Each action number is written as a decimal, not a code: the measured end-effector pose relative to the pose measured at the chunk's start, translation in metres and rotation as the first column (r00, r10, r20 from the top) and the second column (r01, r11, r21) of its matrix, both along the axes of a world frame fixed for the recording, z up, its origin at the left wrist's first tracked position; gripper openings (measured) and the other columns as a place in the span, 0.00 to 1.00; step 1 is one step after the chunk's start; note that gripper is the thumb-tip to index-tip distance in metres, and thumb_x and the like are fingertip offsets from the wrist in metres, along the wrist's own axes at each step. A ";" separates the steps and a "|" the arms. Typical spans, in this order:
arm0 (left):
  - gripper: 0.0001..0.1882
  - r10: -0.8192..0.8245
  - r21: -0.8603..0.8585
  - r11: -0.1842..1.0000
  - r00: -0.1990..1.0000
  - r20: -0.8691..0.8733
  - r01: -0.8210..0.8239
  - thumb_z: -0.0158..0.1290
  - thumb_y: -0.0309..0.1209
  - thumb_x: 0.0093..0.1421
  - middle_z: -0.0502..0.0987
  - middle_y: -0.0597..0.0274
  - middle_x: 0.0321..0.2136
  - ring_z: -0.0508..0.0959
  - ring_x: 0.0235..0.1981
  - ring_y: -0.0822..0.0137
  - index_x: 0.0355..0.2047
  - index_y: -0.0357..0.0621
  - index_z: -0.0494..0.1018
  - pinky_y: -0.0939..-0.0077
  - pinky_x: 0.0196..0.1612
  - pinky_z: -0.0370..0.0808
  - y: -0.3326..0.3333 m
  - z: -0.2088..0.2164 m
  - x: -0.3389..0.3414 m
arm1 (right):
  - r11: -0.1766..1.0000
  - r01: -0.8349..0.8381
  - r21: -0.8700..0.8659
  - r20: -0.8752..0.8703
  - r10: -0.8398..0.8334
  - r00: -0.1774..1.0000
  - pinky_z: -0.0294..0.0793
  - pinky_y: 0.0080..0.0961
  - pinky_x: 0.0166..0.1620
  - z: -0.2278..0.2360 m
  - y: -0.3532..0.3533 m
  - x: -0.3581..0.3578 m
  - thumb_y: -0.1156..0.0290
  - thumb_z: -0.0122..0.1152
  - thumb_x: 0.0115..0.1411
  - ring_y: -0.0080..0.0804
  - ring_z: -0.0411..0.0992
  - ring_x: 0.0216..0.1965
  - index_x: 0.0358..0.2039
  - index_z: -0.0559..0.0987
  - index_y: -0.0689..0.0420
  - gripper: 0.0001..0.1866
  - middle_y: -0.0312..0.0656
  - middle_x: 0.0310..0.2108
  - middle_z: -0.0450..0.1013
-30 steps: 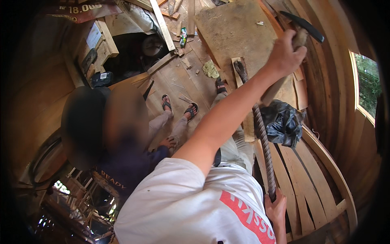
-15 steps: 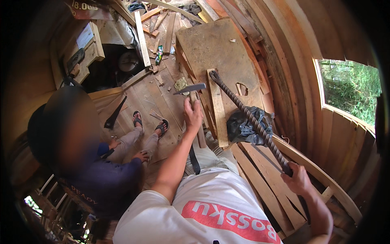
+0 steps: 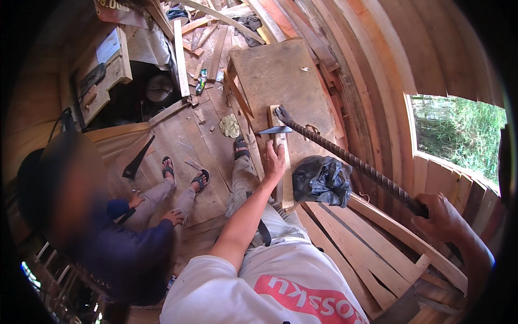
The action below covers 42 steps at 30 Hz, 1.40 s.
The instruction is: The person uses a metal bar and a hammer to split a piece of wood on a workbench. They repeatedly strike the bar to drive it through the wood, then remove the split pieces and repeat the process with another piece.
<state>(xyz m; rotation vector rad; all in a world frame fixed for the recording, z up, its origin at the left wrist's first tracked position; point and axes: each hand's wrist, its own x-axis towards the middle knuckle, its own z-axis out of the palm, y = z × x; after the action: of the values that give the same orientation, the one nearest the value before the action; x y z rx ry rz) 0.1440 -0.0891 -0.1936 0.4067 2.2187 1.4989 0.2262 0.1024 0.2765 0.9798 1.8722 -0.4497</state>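
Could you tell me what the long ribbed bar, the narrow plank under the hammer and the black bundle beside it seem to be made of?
Ribbed bar: probably steel, dark, spiral ridges like rebar. Narrow plank: pale bare wood, grain showing. Black bundle: likely thin plastic, glossy crumpled folds.

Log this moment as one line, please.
left hand: holds hammer on narrow wooden strip | right hand: grips long twisted steel bar

1 head-worn fisheye view — looking steeply down, close over the hands.
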 end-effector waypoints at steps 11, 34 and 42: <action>0.17 -0.052 -0.073 0.996 0.998 -0.031 0.050 0.44 0.34 0.64 0.73 0.38 0.27 0.74 0.27 0.37 0.48 0.38 0.57 0.47 0.28 0.68 0.027 -0.002 -0.025 | 0.988 0.117 -0.101 0.061 -0.111 0.992 0.69 0.37 0.31 0.001 0.004 -0.023 0.69 0.58 0.48 0.46 0.73 0.24 0.31 0.74 0.66 0.14 0.55 0.20 0.70; 0.22 -0.216 -0.511 0.808 0.955 0.205 0.292 0.44 0.49 0.61 0.76 0.35 0.28 0.76 0.35 0.37 0.38 0.39 0.65 0.46 0.41 0.70 0.025 0.037 -0.087 | 0.942 0.319 -0.107 0.032 -0.317 0.948 0.72 0.34 0.36 -0.024 -0.042 0.017 0.67 0.61 0.49 0.43 0.76 0.30 0.40 0.75 0.66 0.20 0.54 0.25 0.75; 0.22 -0.243 -0.460 0.838 0.955 0.168 0.294 0.46 0.48 0.61 0.76 0.35 0.27 0.76 0.34 0.37 0.34 0.38 0.69 0.45 0.39 0.70 0.019 0.033 -0.086 | 0.913 0.394 -0.106 -0.007 -0.397 0.918 0.71 0.34 0.34 -0.048 -0.072 0.045 0.67 0.61 0.49 0.44 0.75 0.28 0.41 0.74 0.67 0.20 0.54 0.24 0.74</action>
<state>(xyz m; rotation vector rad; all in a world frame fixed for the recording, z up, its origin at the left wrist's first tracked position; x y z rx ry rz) 0.0577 -0.0705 -0.1604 0.4424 2.2392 0.7643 0.2714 0.0301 0.2284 1.2930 1.6533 -0.7968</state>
